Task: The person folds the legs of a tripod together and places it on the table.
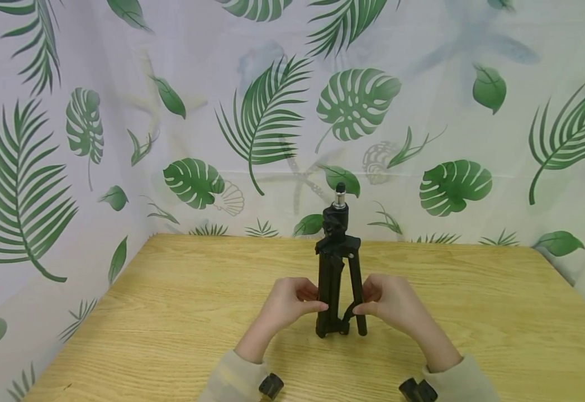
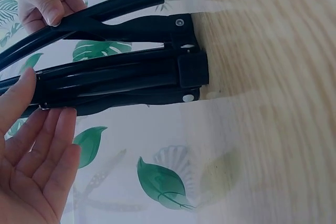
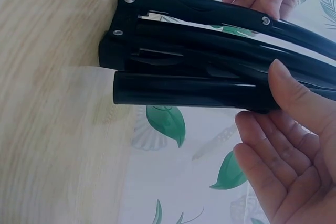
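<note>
A black folding tripod stand (image 1: pixel 330 279) stands upright over the wooden table, with a silver stud and black tip at its top. One leg on the right is swung slightly outward; the others sit close together. My left hand (image 1: pixel 289 301) pinches the left leg between thumb and fingers. On the other side my right hand (image 1: pixel 389 302) pinches the splayed right leg (image 1: pixel 357 285) near its brace. In the left wrist view the lower hub (image 2: pixel 193 66) with its rivets shows between the legs. The right wrist view has the thumb (image 3: pixel 296 95) lying across a tube.
The wood-grain table (image 1: pixel 181 324) spreads to both sides of the stand. A white cloth with green leaf prints (image 1: pixel 272 123) hangs behind and along the sides. Each sleeve has a small black device (image 1: pixel 271 386) at the wrist.
</note>
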{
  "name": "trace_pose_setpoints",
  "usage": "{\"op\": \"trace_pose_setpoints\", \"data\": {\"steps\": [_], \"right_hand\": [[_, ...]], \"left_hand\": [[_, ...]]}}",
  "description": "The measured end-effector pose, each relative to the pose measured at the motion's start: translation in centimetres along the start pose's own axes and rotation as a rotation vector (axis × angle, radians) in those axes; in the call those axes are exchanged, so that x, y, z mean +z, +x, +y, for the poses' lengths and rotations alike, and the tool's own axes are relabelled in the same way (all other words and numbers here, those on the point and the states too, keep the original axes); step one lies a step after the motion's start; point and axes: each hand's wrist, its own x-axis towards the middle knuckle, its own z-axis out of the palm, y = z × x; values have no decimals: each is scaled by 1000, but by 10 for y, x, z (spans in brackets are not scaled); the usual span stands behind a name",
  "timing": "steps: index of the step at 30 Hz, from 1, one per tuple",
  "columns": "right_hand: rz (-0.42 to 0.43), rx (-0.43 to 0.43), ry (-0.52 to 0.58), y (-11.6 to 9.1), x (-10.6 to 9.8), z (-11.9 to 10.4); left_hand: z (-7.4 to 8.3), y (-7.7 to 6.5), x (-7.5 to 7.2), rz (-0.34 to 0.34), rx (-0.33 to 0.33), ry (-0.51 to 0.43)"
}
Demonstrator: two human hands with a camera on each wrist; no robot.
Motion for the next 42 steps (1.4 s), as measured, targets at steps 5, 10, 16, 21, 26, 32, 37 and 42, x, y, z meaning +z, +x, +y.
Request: {"op": "trace_pose_setpoints", "data": {"steps": [5, 10, 16, 21, 26, 32, 37, 42], "right_hand": [[-1, -5, -12, 0, 1, 0], [-2, -4, -18, 0, 1, -1], [9, -7, -16, 0, 4, -2], [34, -18, -28, 0, 7, -2], [54, -15, -26, 1, 11, -2], [55, -14, 3, 1, 13, -4], [46, -12, 19, 1, 12, -5], [27, -38, 32, 1, 9, -7]], "left_hand": [[1, 0, 0, 7, -9, 0], [2, -1, 0, 11, -3, 7], [2, -2, 1, 1, -8, 39], [1, -1, 1, -9, -4, 44], [1, -1, 2, -13, 8, 47], [2, -1, 1, -15, 9, 48], [2, 0, 1, -14, 15, 42], [1, 0, 1, -12, 11, 41]]}}
